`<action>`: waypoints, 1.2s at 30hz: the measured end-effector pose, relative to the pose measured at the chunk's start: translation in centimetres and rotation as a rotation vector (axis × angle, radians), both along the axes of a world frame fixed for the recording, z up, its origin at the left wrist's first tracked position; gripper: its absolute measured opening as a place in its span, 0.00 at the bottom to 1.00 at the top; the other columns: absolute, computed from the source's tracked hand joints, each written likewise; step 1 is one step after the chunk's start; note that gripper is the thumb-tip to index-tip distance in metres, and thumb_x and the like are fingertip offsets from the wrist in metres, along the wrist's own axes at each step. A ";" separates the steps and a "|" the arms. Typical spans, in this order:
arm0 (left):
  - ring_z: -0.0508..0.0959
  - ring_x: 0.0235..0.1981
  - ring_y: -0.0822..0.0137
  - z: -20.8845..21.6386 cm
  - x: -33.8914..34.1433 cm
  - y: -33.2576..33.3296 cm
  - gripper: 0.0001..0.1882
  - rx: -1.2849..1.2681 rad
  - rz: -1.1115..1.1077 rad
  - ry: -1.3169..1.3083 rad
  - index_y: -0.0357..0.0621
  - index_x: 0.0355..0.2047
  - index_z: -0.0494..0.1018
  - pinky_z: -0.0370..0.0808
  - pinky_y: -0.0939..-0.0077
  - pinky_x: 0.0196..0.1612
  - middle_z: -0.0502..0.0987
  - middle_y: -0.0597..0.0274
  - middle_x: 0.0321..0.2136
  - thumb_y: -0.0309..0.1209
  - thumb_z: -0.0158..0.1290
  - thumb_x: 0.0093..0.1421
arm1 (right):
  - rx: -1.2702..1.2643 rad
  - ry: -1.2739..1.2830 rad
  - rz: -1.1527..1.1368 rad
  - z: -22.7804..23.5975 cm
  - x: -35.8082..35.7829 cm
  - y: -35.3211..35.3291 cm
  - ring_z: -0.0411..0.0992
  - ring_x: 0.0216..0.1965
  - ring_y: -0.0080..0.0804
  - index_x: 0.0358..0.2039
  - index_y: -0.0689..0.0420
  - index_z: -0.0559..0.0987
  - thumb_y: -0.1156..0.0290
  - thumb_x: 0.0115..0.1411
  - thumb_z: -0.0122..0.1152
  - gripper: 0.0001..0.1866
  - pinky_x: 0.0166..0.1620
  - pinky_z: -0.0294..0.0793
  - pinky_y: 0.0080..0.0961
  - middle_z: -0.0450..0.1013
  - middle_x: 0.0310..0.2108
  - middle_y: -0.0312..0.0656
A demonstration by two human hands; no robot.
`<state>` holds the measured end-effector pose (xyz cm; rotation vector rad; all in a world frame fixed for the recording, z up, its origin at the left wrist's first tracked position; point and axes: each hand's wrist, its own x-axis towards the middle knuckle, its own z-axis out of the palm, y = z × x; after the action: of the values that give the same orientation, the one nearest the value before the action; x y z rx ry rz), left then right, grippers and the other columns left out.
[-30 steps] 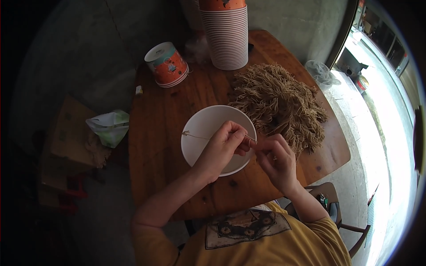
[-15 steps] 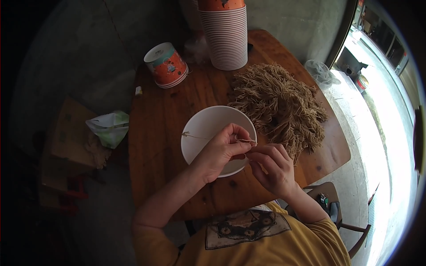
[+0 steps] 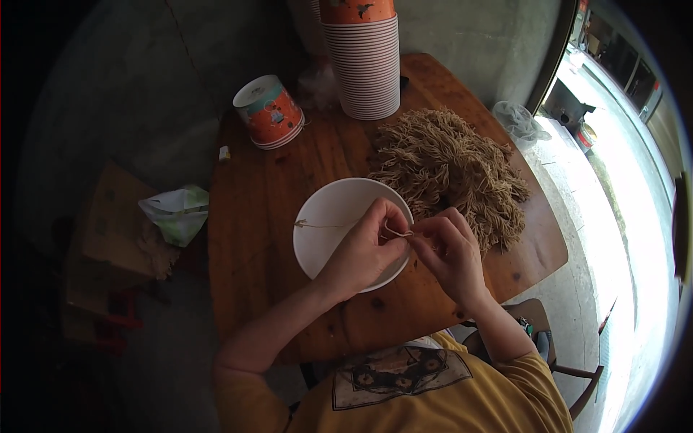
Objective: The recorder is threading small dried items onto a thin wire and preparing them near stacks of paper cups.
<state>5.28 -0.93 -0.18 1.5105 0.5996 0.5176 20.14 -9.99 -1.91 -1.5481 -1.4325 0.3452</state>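
Observation:
A thin tan cord (image 3: 399,233) is pinched between my two hands, bent into a small loop over the right rim of a white round tub (image 3: 325,196). My left hand (image 3: 364,249) is closed on it above the tub. Its other end runs leftward across the opening to a small tuft at the left rim. My right hand (image 3: 453,254) pinches the cord just beyond the rim, its fingertips close to the left ones. A heaped tangle of similar tan cords (image 3: 455,169) lies beyond my right hand.
On the wooden table (image 3: 263,289), an orange paper tub (image 3: 273,115) stands upside down at the far left, beside a tall stack of tubs (image 3: 367,72). A clear plastic bag (image 3: 518,123) rests at the right edge. To the left is a cardboard box (image 3: 119,224); a chair (image 3: 538,317) stands right.
My right hand has risen slightly, its fingers now pinching closer to the left fingertips. The cord's loop shows more plainly between them. The whole view has shifted a little.

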 end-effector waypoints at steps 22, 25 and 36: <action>0.71 0.32 0.68 0.0 0.7 0.4 0.15 0.567 -0.104 -0.005 0.41 0.38 0.59 0.71 0.73 0.36 0.65 0.59 0.34 0.15 0.48 0.52 | -0.119 0.193 0.174 0.1 1.6 0.8 0.66 0.23 0.20 0.30 0.61 0.75 0.73 0.53 0.61 0.05 0.28 0.66 0.19 0.65 0.27 0.35; 0.72 0.35 0.71 0.2 0.7 0.4 0.16 0.668 -0.080 0.077 0.42 0.41 0.60 0.72 0.76 0.40 0.65 0.61 0.36 0.16 0.49 0.54 | -0.119 0.262 0.192 -0.3 1.7 0.8 0.65 0.24 0.18 0.29 0.61 0.75 0.74 0.54 0.60 0.05 0.28 0.65 0.17 0.65 0.27 0.35; 0.73 0.34 0.53 1.0 -0.3 -1.2 0.24 0.655 0.216 0.150 0.43 0.49 0.58 0.73 0.63 0.35 0.65 0.51 0.35 0.15 0.47 0.52 | -0.101 0.360 0.152 -0.8 1.0 1.1 0.63 0.23 0.14 0.27 0.62 0.73 0.75 0.55 0.59 0.05 0.27 0.64 0.15 0.64 0.27 0.33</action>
<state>4.93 -2.17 0.81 2.1289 0.7573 0.8252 21.15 -8.93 -2.67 -1.3742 -1.2642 0.7580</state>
